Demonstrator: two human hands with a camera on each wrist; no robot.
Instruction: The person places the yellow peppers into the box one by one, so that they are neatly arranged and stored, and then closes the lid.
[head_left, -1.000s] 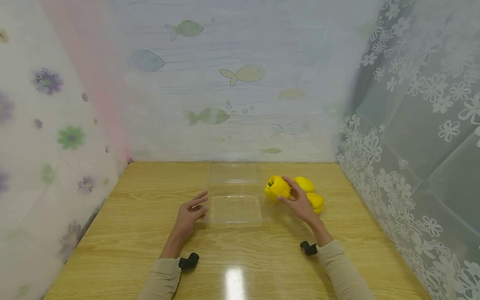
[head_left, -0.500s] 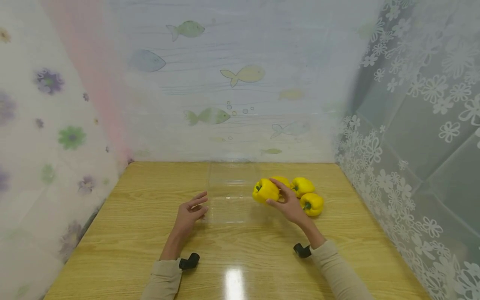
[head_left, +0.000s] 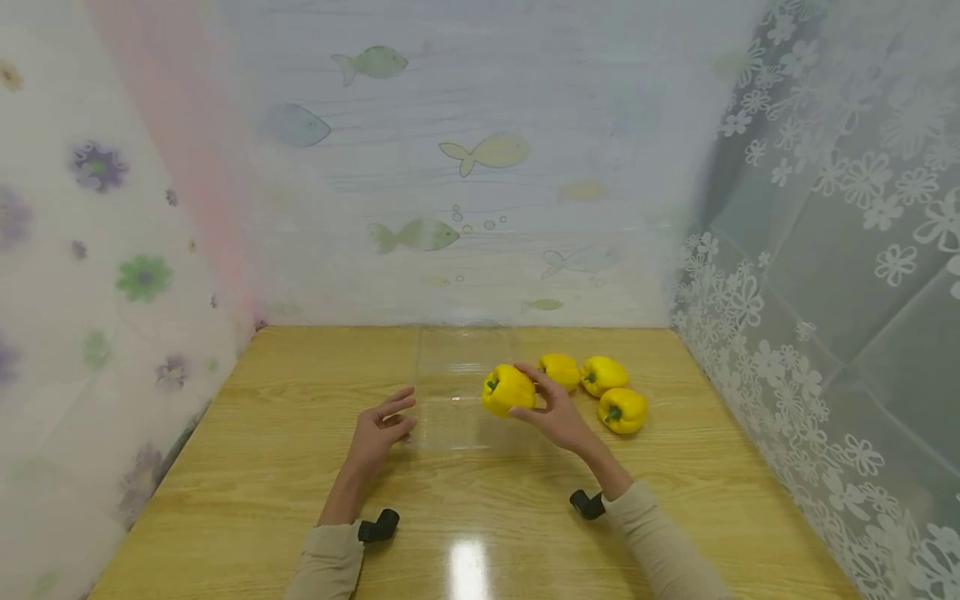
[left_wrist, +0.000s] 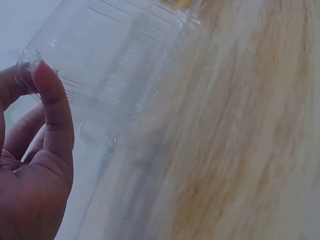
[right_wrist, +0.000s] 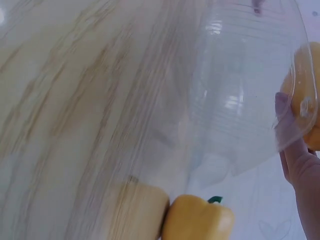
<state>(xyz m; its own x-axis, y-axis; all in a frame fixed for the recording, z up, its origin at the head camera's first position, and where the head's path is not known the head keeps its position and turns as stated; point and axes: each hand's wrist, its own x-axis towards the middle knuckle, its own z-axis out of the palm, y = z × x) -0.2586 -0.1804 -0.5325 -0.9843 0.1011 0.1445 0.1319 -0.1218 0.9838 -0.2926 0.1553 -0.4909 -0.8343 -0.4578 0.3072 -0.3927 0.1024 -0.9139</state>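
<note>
My right hand (head_left: 562, 421) grips a yellow bell pepper (head_left: 507, 390) between thumb and fingers, its green stem facing left. Below and behind the pepper lies a clear plastic clamshell container (head_left: 450, 433), lid folded back toward the wall. In the right wrist view the container's transparent side (right_wrist: 240, 100) covers part of the hand and of the held pepper (right_wrist: 302, 65). My left hand (head_left: 375, 429) is at the container's left side. The left wrist view shows its thumb (left_wrist: 52, 100) and a finger pinching the container's rim at a corner.
Three more yellow bell peppers stand to the right of the container: one close by (head_left: 560, 372), one at the back (head_left: 604, 376) and one nearer the front (head_left: 624, 411). Patterned sheets enclose the wooden table (head_left: 300, 375) at the back and both sides.
My right hand has carried the bell pepper leftward from beside the other peppers to over the container's right part. The left hand has stayed at the container's left side.
</note>
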